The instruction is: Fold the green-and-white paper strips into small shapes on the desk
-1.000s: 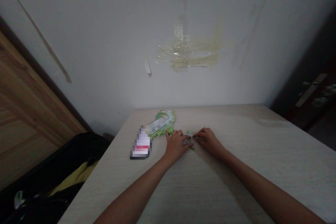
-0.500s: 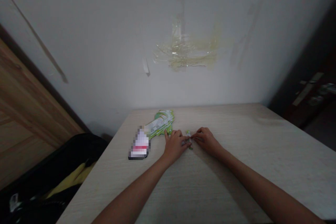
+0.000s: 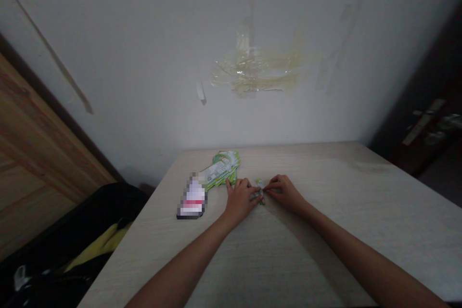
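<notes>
On the table in front of me lies a small green-and-white piece (image 3: pixel 261 198), perhaps paper or a packet; my fingers cover much of it. My left hand (image 3: pixel 242 200) holds it from the left, thumb and forefinger over its near and middle parts. From the other side, my right hand (image 3: pixel 284 192) pinches at its right edge with thumb and forefinger together. A fanned stack of flat green-and-white printed pieces (image 3: pixel 222 171) lies just beyond my left hand, whose raised fingertip comes close to the stack's near edge.
A pixelated white-and-pink object with a dark edge (image 3: pixel 192 202) lies left of the stack on the pale wooden table (image 3: pixel 325 168). Behind rises a grey wall (image 3: pixel 151 82) with peeling tape (image 3: pixel 252 74). A black bag (image 3: pixel 108 202) with yellow cloth is at the left, beside wooden panelling (image 3: pixel 32 125).
Very little differs. The fingers of my right hand have shifted slightly at the small piece's edge, while my left hand and the stack stay in place.
</notes>
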`<state>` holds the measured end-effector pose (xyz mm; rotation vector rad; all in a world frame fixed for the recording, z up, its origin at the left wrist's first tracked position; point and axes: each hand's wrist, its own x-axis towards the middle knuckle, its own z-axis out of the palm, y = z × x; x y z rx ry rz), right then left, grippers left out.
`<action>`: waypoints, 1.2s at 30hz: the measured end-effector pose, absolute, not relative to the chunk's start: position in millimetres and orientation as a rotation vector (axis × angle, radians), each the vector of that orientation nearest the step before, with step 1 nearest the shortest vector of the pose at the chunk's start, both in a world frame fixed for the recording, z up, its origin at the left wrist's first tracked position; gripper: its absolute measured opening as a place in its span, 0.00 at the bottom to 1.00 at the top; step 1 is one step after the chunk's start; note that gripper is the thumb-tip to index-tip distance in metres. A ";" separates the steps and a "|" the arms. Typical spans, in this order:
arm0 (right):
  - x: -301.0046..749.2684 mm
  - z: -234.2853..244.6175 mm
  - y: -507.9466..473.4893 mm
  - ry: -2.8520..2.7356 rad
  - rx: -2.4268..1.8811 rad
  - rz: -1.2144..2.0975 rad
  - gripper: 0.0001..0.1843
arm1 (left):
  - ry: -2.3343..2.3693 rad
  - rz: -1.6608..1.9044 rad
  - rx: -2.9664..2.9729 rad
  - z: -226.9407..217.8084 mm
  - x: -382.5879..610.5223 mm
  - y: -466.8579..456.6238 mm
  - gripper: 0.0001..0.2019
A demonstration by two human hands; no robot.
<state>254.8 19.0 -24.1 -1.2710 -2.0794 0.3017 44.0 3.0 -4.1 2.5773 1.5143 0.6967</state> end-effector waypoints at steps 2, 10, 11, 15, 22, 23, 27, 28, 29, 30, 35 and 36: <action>254.9 -24.9 19.6 -2.075 -1.268 0.300 0.08 | 1.514 0.692 2.581 -3.9 44.1 2.5 0.14; 252.4 -24.6 19.9 -2.081 -1.305 0.263 0.07 | 1.527 0.643 2.595 -1.7 44.3 3.4 0.13; 252.0 -24.0 19.8 -2.082 -1.309 0.256 0.07 | 1.529 0.645 2.596 -1.4 44.3 3.5 0.13; 250.8 -21.8 20.7 -2.084 -1.345 0.234 0.08 | 1.529 0.645 2.591 -1.0 44.4 3.4 0.13; 251.1 -21.3 25.3 -2.063 -1.418 0.160 0.09 | 1.525 0.634 2.598 -3.7 44.4 5.8 0.13; 251.1 -21.6 26.3 -2.064 -1.430 0.147 0.09 | 1.521 0.631 2.596 -4.0 44.2 6.2 0.13; 250.4 -23.0 30.3 -2.078 -1.478 0.111 0.10 | 1.500 0.626 2.591 -3.7 43.8 6.7 0.13; 250.0 -23.2 31.1 -2.081 -1.492 0.103 0.10 | 1.498 0.627 2.591 -3.4 43.7 6.5 0.13; 249.6 -23.2 31.6 -2.083 -1.506 0.094 0.10 | 1.496 0.630 2.595 -3.0 43.7 6.4 0.13; 249.2 -23.1 31.8 -2.085 -1.520 0.086 0.10 | 1.492 0.636 2.600 -2.7 43.7 6.2 0.13; 248.1 -21.0 30.1 -2.109 -1.556 0.056 0.12 | 1.469 0.667 2.623 -2.4 43.8 5.5 0.12; 247.9 -20.3 29.5 -2.113 -1.566 0.051 0.12 | 1.468 0.669 2.625 -2.7 43.9 5.4 0.12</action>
